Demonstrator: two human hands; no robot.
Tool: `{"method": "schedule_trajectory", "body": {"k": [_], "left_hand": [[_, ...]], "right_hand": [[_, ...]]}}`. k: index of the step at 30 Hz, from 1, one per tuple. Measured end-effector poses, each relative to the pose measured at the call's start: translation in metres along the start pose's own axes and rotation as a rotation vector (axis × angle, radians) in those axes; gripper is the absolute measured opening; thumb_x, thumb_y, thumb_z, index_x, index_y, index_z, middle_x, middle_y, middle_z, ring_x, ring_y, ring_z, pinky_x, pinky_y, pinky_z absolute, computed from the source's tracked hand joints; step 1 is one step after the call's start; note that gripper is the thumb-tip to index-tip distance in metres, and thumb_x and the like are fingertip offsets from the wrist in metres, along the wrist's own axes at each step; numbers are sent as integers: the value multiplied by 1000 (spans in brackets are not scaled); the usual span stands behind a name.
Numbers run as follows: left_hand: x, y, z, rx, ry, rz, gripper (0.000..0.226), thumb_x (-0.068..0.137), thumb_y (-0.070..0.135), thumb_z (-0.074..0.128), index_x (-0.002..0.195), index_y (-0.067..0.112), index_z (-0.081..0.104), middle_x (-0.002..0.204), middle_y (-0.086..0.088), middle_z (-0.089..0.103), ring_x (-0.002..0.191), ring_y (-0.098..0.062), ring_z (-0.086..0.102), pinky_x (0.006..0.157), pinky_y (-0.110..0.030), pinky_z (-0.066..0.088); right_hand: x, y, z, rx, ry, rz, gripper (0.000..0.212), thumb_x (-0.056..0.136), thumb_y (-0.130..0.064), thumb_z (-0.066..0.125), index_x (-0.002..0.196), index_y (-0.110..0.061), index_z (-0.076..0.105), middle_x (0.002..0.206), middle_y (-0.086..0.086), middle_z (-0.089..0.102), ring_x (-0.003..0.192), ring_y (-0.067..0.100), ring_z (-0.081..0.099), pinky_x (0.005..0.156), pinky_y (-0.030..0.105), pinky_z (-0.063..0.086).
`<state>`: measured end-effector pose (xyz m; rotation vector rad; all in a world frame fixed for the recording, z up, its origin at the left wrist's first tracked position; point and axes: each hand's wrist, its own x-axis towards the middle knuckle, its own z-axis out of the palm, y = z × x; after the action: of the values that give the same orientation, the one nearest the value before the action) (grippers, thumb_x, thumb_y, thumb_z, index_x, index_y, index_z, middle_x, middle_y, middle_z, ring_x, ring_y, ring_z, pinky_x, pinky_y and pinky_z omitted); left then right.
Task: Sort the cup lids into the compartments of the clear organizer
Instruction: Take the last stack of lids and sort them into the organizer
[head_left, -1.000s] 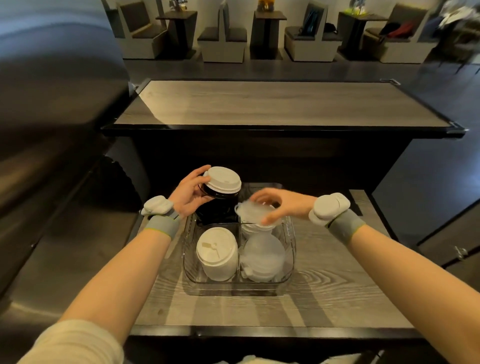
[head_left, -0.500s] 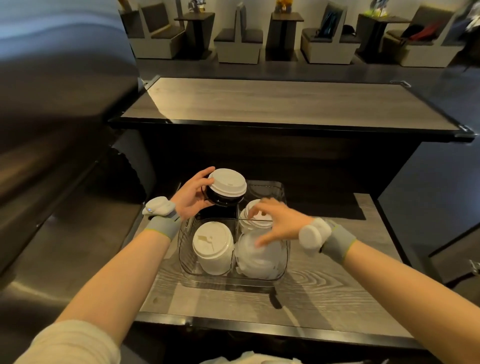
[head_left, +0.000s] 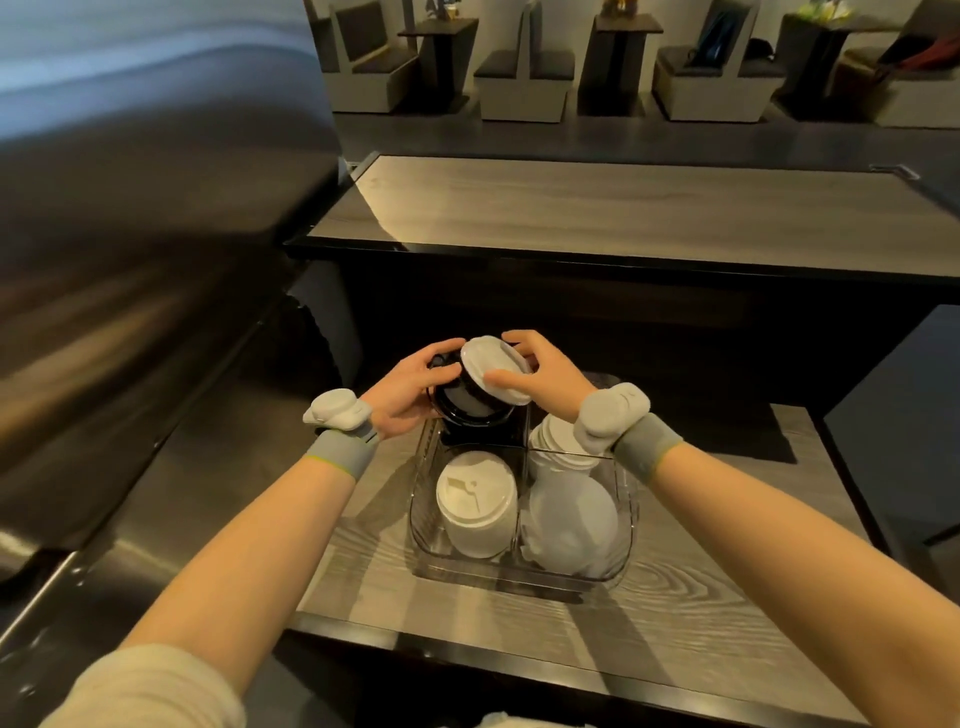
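Observation:
A clear four-compartment organizer (head_left: 519, 574) stands on the low wooden counter. My left hand (head_left: 410, 392) grips a stack of black lids (head_left: 465, 405), tilted over the far-left compartment. On top of that stack lies a white lid (head_left: 491, 366), and my right hand (head_left: 545, 382) pinches it with thumb and fingers. The near-left compartment holds a stack of white sip lids (head_left: 475, 501). Translucent domed lids (head_left: 571, 519) fill the near-right one. Flat white lids (head_left: 558, 441) sit in the far-right one, partly hidden by my right wrist.
A steel surface (head_left: 130, 364) slopes along the left. Beyond the organizer rises a higher wooden counter (head_left: 623, 208) with a dark front. Bare wooden counter top (head_left: 701, 597) lies to the right of the organizer, ending at a black edge.
My right hand left the right-side compartments and came up to the white lid on the black stack. My left hand tilted that stack toward the right.

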<state>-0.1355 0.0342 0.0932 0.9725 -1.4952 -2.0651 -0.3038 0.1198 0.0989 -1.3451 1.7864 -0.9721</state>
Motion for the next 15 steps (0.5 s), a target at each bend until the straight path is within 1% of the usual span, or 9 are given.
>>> {"method": "schedule_trajectory", "body": {"k": [1,2,3,4,6,7,9,11,15], "left_hand": [[1,1,-6,-26,30,5,47,93,4,46,138,19,42,109,-2,60,97,-18,60,66,-27,57],[2,2,-10,-57,62,8,47,93,3,46,137,18,42,106,-2,61,93,-17,61,62,-26,58],[2,3,-16,-84,91,5,48,92,1,46,137,18,43,104,-3,62,90,-17,62,60,-26,58],[3,4,-21,-104,113,1,48,92,0,46,137,17,43,103,-4,62,88,-17,62,58,-25,58],[4,4,-26,-116,137,-5,48,92,0,47,136,15,44,101,-4,62,86,-16,63,60,-26,58],[5,4,-28,-115,139,-7,47,91,0,47,136,15,45,101,-3,63,86,-16,63,61,-26,58],[7,4,-30,-117,131,-10,46,92,0,47,135,15,46,101,-4,63,88,-16,63,61,-26,58],[9,3,-31,-123,125,-14,46,92,0,47,135,14,46,103,-5,62,91,-18,62,61,-26,59],[13,3,-33,-108,119,-13,43,91,1,48,133,15,48,102,-4,63,89,-17,63,62,-25,58]], "right_hand": [[4,1,-1,45,33,27,63,81,-34,67,135,-18,39,132,9,49,122,25,46,99,34,42],[8,6,-5,45,64,61,59,82,-33,66,133,-19,41,131,11,49,122,27,46,99,36,42],[12,11,-9,-16,80,112,57,82,-34,64,132,-21,41,130,12,49,122,30,45,100,40,42],[14,17,-15,-135,67,183,56,82,-36,63,131,-22,40,129,13,48,122,32,45,101,43,42],[12,28,-23,-420,-1,320,58,82,-38,61,132,-20,39,130,15,47,121,34,45,101,44,42],[10,33,-23,-528,-29,359,59,82,-38,62,132,-18,38,130,15,47,120,35,47,101,44,42],[6,42,-20,-635,-60,377,62,80,-32,66,131,-14,37,130,16,47,116,37,50,99,45,44],[5,53,-15,-676,-102,373,67,77,-27,69,132,-12,35,129,17,45,115,39,51,96,44,46],[10,81,-16,-789,-234,395,67,80,-33,66,135,-13,32,134,18,45,120,40,48,99,46,44]]}}
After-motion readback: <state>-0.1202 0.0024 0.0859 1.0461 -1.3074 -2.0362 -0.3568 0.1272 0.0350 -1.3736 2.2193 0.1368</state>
